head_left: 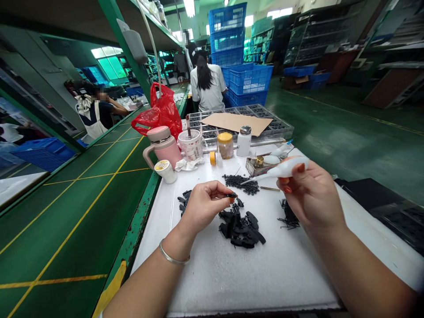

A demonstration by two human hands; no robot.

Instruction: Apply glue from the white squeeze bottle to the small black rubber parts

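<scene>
My left hand [207, 205] pinches a small black part [232, 194] between thumb and fingers, above a heap of curved black plastic pieces [240, 227]. In my right hand [308, 190] a white squeeze bottle [285, 169] is gripped, its thin nozzle pointing left and down. The nozzle tip is apart from the part in my left hand, over a pile of small black rings [241, 183]. Below my right hand lie thin black pins [289, 216], partly hidden by it. More black pieces [183, 201] are partly covered by my left hand.
At the back of the white worktop [265, 278] stand a pink mug [164, 145], a yellow-lidded jar [225, 145], a white dispenser bottle [244, 142] and a glass bottle [256, 165]. Cardboard [236, 122] lies on a divided tray. A green conveyor [73, 207] runs along the left. People sit farther off.
</scene>
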